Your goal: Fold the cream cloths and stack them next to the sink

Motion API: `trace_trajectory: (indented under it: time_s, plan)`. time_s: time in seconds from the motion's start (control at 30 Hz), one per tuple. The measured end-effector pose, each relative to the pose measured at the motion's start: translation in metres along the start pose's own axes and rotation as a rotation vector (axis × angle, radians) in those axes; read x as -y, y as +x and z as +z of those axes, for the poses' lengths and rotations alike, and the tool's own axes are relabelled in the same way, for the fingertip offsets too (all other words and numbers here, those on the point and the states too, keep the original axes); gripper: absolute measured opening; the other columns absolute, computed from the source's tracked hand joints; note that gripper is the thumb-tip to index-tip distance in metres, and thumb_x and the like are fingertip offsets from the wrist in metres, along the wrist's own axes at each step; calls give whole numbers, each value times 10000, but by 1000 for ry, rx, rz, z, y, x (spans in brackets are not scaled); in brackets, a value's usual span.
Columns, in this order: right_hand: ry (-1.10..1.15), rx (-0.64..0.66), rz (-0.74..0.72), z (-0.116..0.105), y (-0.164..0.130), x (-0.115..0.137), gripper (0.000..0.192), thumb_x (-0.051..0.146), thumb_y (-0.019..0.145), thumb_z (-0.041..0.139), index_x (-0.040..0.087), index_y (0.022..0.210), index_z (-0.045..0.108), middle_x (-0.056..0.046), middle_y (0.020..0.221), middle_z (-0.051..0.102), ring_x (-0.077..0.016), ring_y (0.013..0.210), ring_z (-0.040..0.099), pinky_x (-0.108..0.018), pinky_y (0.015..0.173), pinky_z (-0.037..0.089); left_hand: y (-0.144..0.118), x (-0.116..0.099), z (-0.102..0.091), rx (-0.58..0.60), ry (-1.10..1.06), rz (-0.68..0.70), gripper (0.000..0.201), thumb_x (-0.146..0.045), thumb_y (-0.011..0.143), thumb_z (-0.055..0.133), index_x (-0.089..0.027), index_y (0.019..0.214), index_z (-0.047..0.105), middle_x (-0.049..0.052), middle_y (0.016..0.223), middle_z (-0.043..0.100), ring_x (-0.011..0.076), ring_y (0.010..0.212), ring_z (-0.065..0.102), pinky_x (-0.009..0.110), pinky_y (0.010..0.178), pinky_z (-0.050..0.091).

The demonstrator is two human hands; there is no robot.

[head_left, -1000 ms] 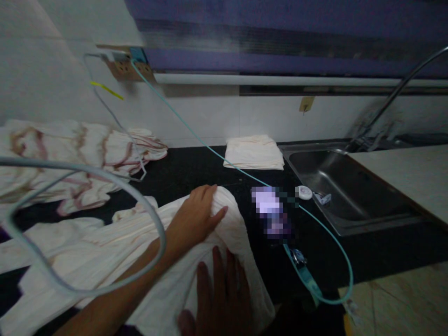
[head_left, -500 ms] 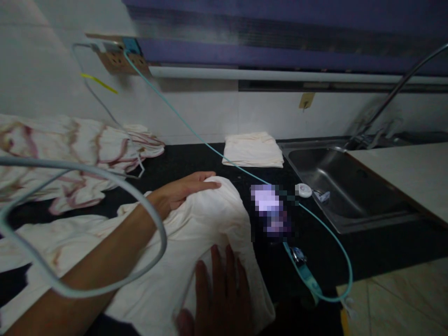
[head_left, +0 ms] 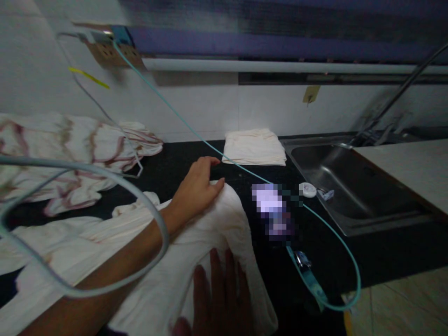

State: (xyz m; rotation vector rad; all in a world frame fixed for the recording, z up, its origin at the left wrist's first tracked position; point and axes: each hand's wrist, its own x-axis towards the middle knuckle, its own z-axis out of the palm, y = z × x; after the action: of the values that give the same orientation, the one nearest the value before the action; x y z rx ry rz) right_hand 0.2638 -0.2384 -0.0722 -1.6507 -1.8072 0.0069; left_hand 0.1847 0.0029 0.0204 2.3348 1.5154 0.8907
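A white garment or cloth point(head_left: 210, 228) with faint brownish stains lies spread on the dark counter in front of me, its left part trailing off in folds. My left hand point(head_left: 198, 186) is over its far edge, fingers bent past the edge and thumb apart above the fabric. Nothing shows in that hand's grasp. My right hand point(head_left: 222, 298) lies flat with spread fingers on the near part of the cloth. The wrist of this hand is cut off by the bottom of the view.
A folded cream cloth point(head_left: 255, 148) lies by the wall; a stained, crumpled cloth point(head_left: 80, 149) is at left. A blurred phone-like object point(head_left: 273, 210), a teal cable point(head_left: 350, 256) and a steel sink point(head_left: 346, 233) are at right. A grey cable point(head_left: 164, 228) loops across my left forearm.
My left hand has lifted from its hold on the cloth's far edge, with thumb and fingers now apart. The right hand stays flat on the cloth. The view has shifted slightly.
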Motion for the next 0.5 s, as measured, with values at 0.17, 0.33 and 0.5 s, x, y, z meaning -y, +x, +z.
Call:
trace_trajectory:
  time_s: [0.17,0.33,0.5]
  plan:
    - [8,68,-12,-5,0,-1,649,645,876,748,249,1383,663,-125,1562,588,-423,1503,461,-629,1211,423,-29,-2,34,201,324,86,650,-516,1045,435,-20,1460,510,269,1492,537,393,1415,485,567,1174,418]
    - [3,95,-7,-10,2,1,717,655,839,783,260,1421,643,-116,1594,555,-431,1509,446,-645,1195,438,-30,8,47,182,319,87,567,-505,1043,464,-59,1373,582,255,1449,548,386,1385,496,572,1132,443]
    - [5,84,-18,-10,2,-1,689,639,857,773,256,1416,651,-109,1600,549,-424,1507,453,-640,1210,421,-26,-9,34,153,254,234,279,-314,1060,376,-148,1026,597,158,1089,653,273,1029,619,421,936,500]
